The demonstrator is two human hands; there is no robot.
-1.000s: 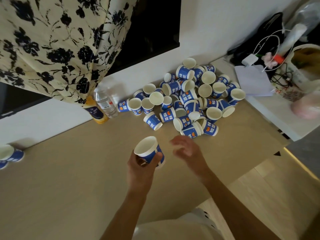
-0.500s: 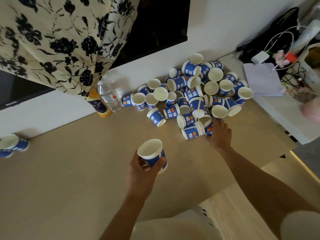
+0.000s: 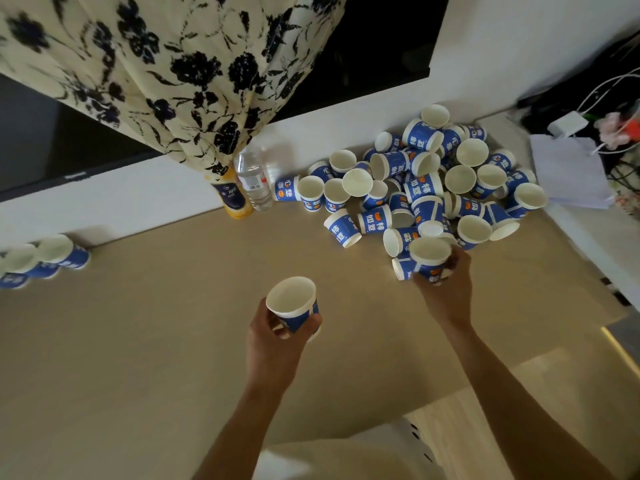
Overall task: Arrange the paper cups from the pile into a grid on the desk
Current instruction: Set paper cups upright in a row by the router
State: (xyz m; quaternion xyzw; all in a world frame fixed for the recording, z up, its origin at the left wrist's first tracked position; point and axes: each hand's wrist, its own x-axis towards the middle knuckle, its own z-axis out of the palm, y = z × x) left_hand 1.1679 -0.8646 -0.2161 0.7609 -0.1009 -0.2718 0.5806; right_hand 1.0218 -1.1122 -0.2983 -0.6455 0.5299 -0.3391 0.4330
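Left hand curls round the left-hand cup, fingers and thumb on its lower wall; cup roughly upright, mouth up, held over bare desk. Right hand grips the right-hand cup at the near edge of the pile, fingers wrapped round its base; cannot tell whether this cup is lifted clear or touching its neighbours.

Open room: wide bare desk left of the left hand and between both hands; near desk edge runs diagonally under both forearms, pale floor below the right forearm. Beyond the hands the desk ends at a white wall; right of the right hand it ends against a white side surface carrying paper sheets and cables. Water bottle and yellow bottle stand against the wall beyond the left hand, just left of the pile; floral fabric hangs above them.

Cups: blue wall with white lettering and an orange mark, white rim, plain white inside. The pile is a loose heap just beyond the right hand, some cups upright, many on their sides, several overlapping. Placed cups stand upright in a tight group far left of the left hand, at the wall, partly cut by the frame edge and blurred.
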